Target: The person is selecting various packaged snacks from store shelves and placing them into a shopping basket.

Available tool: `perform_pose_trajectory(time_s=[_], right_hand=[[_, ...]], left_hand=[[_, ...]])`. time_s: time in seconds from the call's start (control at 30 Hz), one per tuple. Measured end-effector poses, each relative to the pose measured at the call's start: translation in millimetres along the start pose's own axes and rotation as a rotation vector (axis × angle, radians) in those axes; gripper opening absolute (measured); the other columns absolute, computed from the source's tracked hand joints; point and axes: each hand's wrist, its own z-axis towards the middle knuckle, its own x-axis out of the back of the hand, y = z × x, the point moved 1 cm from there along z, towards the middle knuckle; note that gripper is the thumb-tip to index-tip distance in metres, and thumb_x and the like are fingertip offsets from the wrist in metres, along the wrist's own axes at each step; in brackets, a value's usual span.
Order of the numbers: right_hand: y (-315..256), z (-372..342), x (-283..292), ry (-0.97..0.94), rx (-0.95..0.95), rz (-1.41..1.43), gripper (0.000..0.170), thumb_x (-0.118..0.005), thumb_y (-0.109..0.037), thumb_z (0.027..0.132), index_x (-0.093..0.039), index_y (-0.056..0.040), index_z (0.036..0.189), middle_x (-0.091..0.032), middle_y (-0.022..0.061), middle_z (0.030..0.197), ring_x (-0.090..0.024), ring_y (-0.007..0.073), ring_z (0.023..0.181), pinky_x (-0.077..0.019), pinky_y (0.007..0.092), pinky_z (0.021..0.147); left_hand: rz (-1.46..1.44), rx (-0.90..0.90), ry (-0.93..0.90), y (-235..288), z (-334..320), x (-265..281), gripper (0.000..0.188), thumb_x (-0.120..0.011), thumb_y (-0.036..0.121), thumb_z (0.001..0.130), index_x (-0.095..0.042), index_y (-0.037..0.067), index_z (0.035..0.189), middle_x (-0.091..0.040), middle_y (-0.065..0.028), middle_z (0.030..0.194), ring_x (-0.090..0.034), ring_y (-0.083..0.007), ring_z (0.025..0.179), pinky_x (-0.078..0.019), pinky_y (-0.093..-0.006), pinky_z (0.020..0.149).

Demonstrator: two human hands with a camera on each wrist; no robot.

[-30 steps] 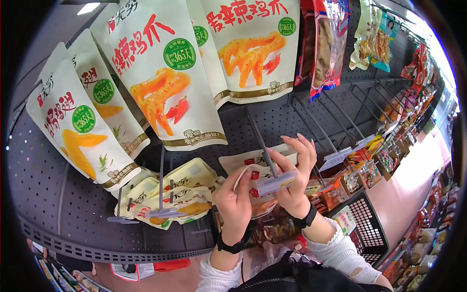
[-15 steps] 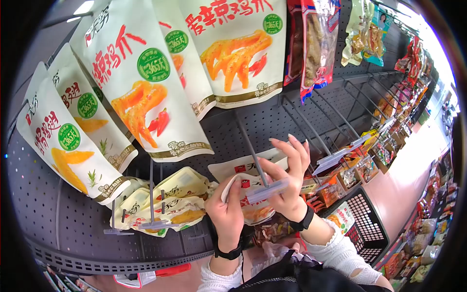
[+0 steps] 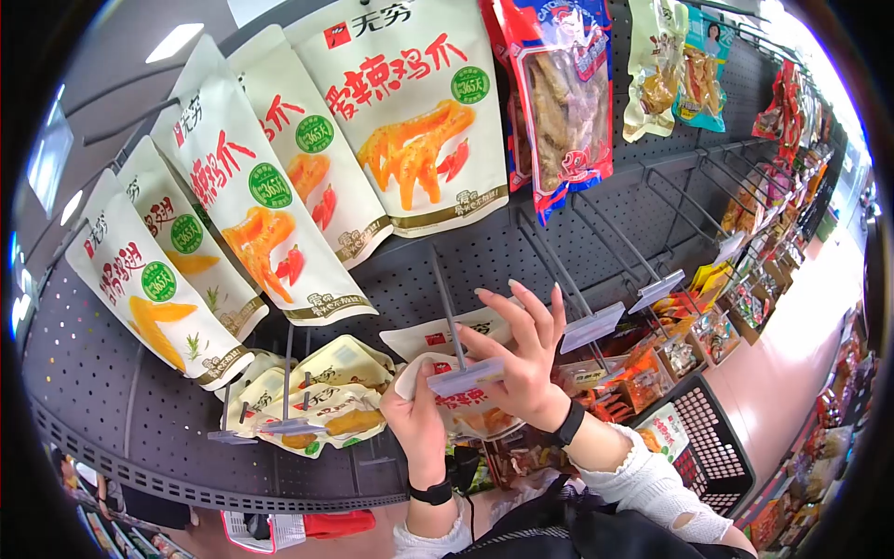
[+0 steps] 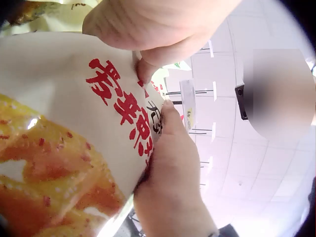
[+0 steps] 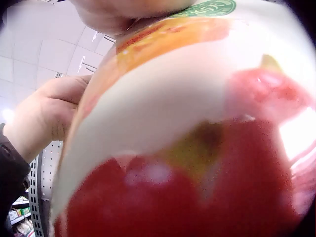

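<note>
Evidently, this close work at the hook [image 3: 445, 303] would go best with the spicy-chicken-feet pouch [image 4: 74, 133] kept square to the metal rod and its top edge drawn taut, so that the film does not crease or snag on the clear price-tag holder [image 3: 466, 377]. The pouch is at the hook's front end, partly behind that holder, which hides whether the rod passes through it. The left hand [image 3: 416, 429] pinches its upper edge between thumb and fingers; the right hand [image 3: 523, 373] has its fingers fanned wide beside the rod. A light touch from the right, with steady support from the left, should probably spare the tag holder a knock.

The pouch is smooth, matte white film, bulging and glossy over its printed food. The hook is slim and straight, the holder stiff, flat plastic, and the back panel [image 3: 391, 289] dark and perforated.
</note>
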Motion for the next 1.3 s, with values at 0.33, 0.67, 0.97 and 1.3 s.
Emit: perform_pose_trajectory(time_s=[0.33,0.67,0.97,1.3], right_hand=[[5,12,4,-0.004,-0.071,0.252,0.029,-0.065,-0.008,0.054,-0.068,-0.0162,0.082,-0.059,0.0019,0.102,-0.046,0.0279,0.113,-0.0143,0.0502,0.104],[23,12,-10,-0.052,0.089,0.475,0.016,-0.062,-0.007,0.059,-0.061,-0.0138,0.074,-0.06,-0.0045,0.08,-0.054,0.0191,0.095,-0.0199,0.0457,0.104],[21,6,-9,-0.025,0.066,0.456,0.012,-0.065,-0.009,0.063,-0.064,-0.0137,0.074,-0.062,-0.0039,0.081,-0.055,0.0184,0.091,-0.0186,0.0459,0.106],[30,12,-7,-0.131,0.002,0.501,0.012,-0.065,-0.008,0.063,-0.066,-0.0106,0.075,-0.064,-0.001,0.082,-0.056,0.02,0.096,-0.0183,0.0457,0.106]], left_hand=[[0.021,-0.034,-0.04,19,3,-6,0.015,-0.054,0.009,0.09,-0.062,-0.003,0.094,-0.065,-0.0081,0.085,-0.061,-0.0109,0.076,-0.0486,-0.0242,0.068],[0.082,-0.047,-0.055,19,4,-1,0.017,-0.056,0.008,0.089,-0.064,-0.006,0.093,-0.064,-0.0046,0.082,-0.056,-0.0056,0.072,-0.0446,-0.0208,0.064],[0.164,-0.021,-0.049,17,-1,5,0.017,-0.053,0.004,0.088,-0.064,-0.006,0.094,-0.064,-0.0032,0.08,-0.054,-0.0037,0.071,-0.042,-0.019,0.062],[0.143,0.003,-0.083,11,2,8,0.016,-0.056,0.007,0.088,-0.062,-0.004,0.098,-0.063,-0.0042,0.087,-0.056,-0.0063,0.076,-0.0446,-0.0212,0.068]])
